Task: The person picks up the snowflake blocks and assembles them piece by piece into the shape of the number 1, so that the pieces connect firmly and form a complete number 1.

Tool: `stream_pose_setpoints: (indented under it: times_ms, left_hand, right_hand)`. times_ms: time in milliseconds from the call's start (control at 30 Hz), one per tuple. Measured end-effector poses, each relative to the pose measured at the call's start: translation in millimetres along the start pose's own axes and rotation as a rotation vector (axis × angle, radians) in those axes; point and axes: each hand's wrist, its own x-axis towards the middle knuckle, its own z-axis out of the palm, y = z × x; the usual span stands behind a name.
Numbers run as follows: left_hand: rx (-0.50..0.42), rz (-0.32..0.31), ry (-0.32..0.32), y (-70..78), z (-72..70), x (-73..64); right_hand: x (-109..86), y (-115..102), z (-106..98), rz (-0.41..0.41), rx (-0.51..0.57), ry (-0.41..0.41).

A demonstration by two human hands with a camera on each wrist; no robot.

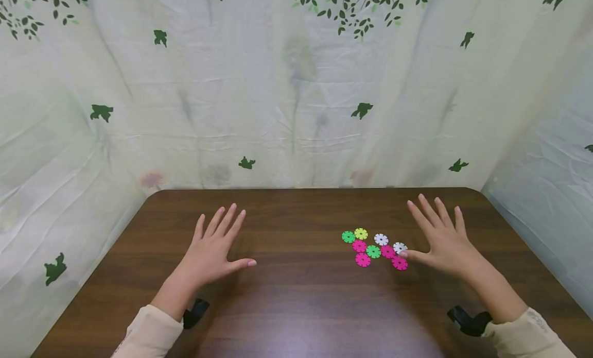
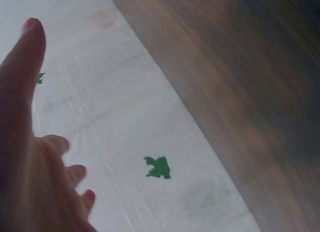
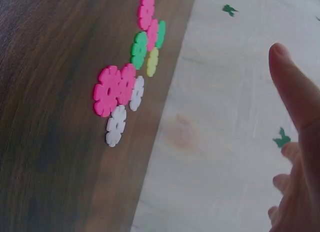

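Gripping nothing, my left hand [image 1: 214, 252] is hovering with fingers spread, left of centre in the head frame, and my right hand [image 1: 446, 247] is hovering likewise at right. Nine notched discs [image 1: 370, 253] are lying on the table [image 1: 287, 306], right of centre; whether they're interlocking, I can't tell. Handling such thin pieces well is probably calling for a light fingertip pinch at the rim, the other hand steadying the neighbours. From the head, my right thumb [image 1: 416, 256] is overlapping a white disc [image 1: 399, 245]; the right wrist view is showing a gap between them, the thumb standing against the cloth [image 3: 215, 187]. The left wrist view is showing no discs.
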Motion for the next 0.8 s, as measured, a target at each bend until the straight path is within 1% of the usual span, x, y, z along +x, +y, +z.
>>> stream_pose_setpoints:
  times_ms: [100, 267, 367, 433, 533, 633, 700, 800]
  left_hand:
    - [-0.021, 0.051, 0.069, 6.5, 1.2, 6.3]
    - [-0.081, 0.147, 0.187, 24.5, 5.0, 21.3]
    - [-0.147, 0.194, 0.227, 38.6, 12.1, 31.0]
    - [-0.212, 0.216, 0.238, 49.8, 18.8, 37.0]
    - [-0.305, 0.244, 0.245, 68.8, 29.6, 45.8]
    - [-0.392, 0.269, 0.226, 89.0, 38.4, 54.6]
    - [-0.44, 0.276, 0.185, 102.0, 43.4, 60.1]
    - [-0.507, 0.269, 0.093, 120.0, 49.4, 66.7]
  right_hand:
    - [-0.1, -0.1, -1.7, -0.01, 0.087, 0.019]
    - [-1.3, 1.2, -0.8, -0.03, 0.236, 0.043]
    - [-3.3, 3.3, 3.7, -0.036, 0.305, 0.046]
    - [-5.7, 4.3, 8.4, -0.028, 0.351, 0.028]
    - [-10.9, 5.0, 17.4, -0.008, 0.41, -0.009]
    - [-15.9, 4.2, 27.3, 0.018, 0.449, -0.042]
    - [-18.4, 3.6, 34.1, 0.028, 0.456, -0.05]
    - [-21.0, 3.0, 43.0, 0.046, 0.478, -0.076]
